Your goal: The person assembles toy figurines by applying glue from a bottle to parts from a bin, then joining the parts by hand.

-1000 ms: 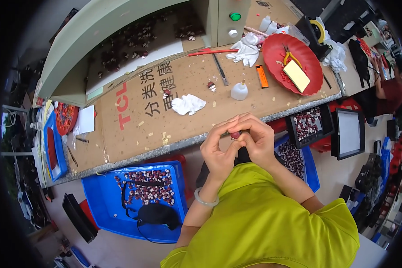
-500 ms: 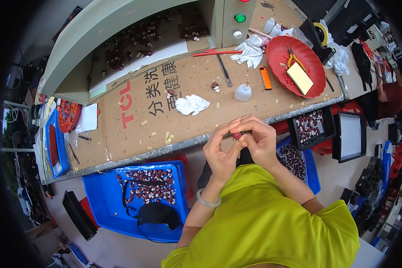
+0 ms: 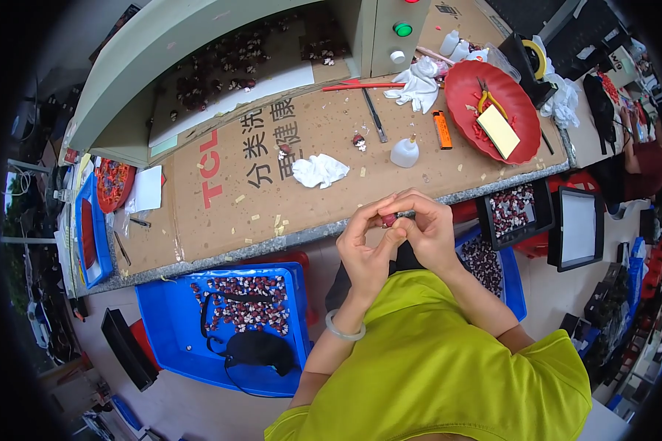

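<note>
Just off the table's front edge, both my hands meet around a small dark red figurine (image 3: pixel 389 220). My left hand (image 3: pixel 365 246) pinches it between thumb and fingertips. My right hand (image 3: pixel 429 234) has its thumb and fingers closed on the other side of it; the fingers hide part of the piece. Two similar red-and-white figurines stand on the cardboard: one (image 3: pixel 359 142) beyond my hands, another (image 3: pixel 284 151) by a crumpled white tissue (image 3: pixel 321 171). A squat clear bottle (image 3: pixel 404 152) with a narrow tip is nearby.
A red scalloped plate (image 3: pixel 526 151) holds yellow-handled pliers and a pale yellow pad. Left of it lie an orange lighter (image 3: pixel 442 130) and a dark brush-like tool (image 3: pixel 374 115). A grey machine hood (image 3: pixel 103 103) covers many figurines. A blue bin (image 3: pixel 176 353) stands below left.
The figurine has turned slightly between my fingertips, showing more of its red side. My hands stay almost in place, and the view shifts slightly.
</note>
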{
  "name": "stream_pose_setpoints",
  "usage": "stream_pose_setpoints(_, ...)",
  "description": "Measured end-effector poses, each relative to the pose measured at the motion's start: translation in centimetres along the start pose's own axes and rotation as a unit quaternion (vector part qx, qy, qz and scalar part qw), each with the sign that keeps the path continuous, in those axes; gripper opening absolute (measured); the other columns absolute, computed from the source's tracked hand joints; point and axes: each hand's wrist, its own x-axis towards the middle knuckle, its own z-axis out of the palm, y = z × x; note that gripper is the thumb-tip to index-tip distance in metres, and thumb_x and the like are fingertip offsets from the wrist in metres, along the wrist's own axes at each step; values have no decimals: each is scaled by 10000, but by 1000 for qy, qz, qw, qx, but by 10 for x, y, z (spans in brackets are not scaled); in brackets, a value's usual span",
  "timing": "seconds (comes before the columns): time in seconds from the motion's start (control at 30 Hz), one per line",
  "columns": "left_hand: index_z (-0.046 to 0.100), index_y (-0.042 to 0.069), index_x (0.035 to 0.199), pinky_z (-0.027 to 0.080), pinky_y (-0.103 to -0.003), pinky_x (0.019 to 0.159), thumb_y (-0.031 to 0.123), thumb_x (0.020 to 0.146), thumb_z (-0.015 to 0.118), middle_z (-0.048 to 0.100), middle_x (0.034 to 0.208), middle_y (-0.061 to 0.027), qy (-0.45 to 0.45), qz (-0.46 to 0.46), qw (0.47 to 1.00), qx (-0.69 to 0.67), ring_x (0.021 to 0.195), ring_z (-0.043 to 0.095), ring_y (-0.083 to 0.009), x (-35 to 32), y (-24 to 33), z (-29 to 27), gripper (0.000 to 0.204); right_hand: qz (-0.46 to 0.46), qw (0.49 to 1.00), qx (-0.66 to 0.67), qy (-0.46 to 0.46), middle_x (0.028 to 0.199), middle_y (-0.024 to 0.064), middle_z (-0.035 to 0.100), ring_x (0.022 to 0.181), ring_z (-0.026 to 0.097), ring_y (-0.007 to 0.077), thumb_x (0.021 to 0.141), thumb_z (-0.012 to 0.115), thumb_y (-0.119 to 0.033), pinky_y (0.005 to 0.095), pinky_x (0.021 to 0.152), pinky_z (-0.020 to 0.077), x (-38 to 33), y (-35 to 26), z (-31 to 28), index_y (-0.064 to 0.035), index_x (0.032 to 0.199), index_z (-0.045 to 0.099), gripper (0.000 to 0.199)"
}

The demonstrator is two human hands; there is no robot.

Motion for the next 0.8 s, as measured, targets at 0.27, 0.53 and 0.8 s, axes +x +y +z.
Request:
stream_pose_setpoints(0.27,562,-64,1109,464,-281,873,40,753,730,611,1135,-169,0,-5,1000,4,993,593,-175,1,0,0,407,8,1000,9,-19,940,119,615,893,580,169,732,515,138,285,830,459,0,1,-3,62,918,628,230)
stream_pose_setpoints(0.53,538,-60,1144,457,-288,894,71,762,733,598,1156,-167,-18,-13,1000,-4,1027,582,-182,1,-1,-2,448,6,1000,15,3,917,108,641,895,582,175,704,535,131,270,799,465,0,1,-1,45,916,657,260)
stream_pose_setpoints(0.8,468,-38,1239,441,-302,934,180,786,731,536,1240,-177,-49,-63,990,-117,1115,540,-202,5,0,-4,567,32,997,-48,41,896,96,634,880,597,180,712,611,64,271,800,463,-3,-4,4,-9,950,673,256)
